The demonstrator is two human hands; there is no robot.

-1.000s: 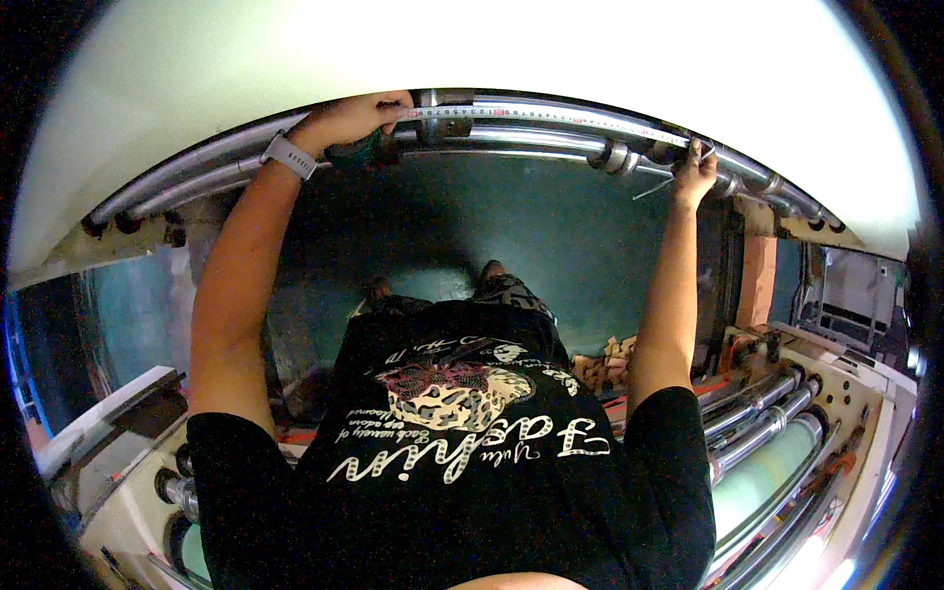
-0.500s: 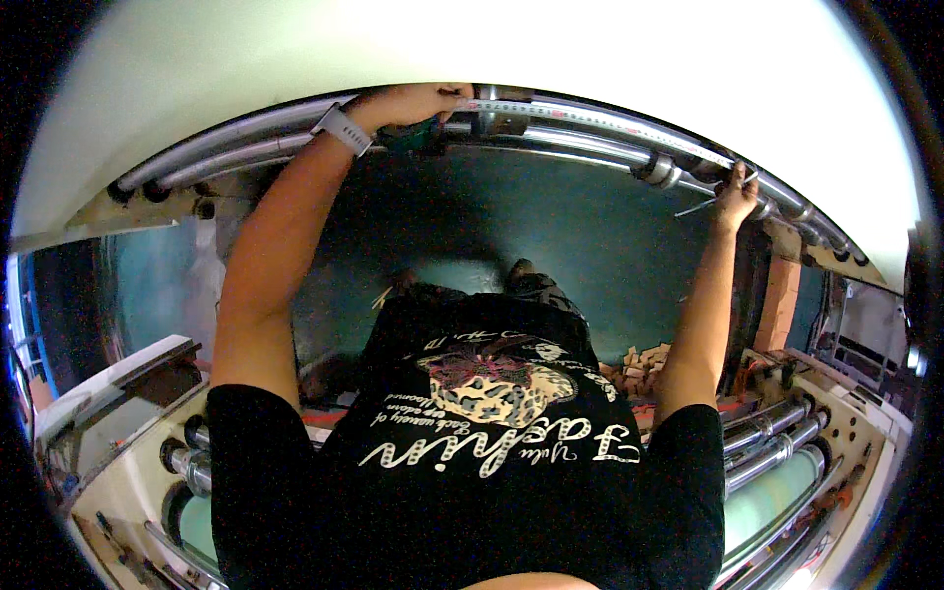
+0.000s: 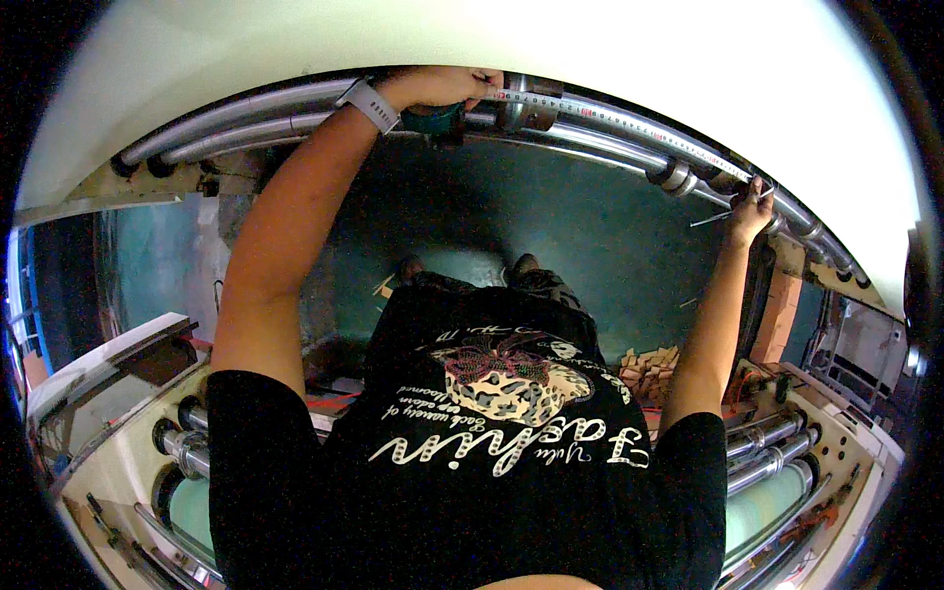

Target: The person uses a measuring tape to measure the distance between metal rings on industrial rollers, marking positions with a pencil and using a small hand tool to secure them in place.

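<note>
A pale tape measure is stretched along the chrome rollers at the far side. Its left end is pinched by my left hand, beside a dark collar on a roller. At the tape's right end, my right hand is closed on it, with a thin metal rod sticking out on both sides of the fingers. The rod's exact kind is unclear. Just below my left hand is a dark green rounded part; whether I touch it cannot be seen.
A large pale panel curves over the rollers. Another machine frame with rollers stands behind me on both sides. Small tan blocks are piled low at the right. The floor is dark green.
The view has shifted slightly, so the rollers and both hands appear a little further right. The tape stays stretched between my hands, and both grips look the same.
</note>
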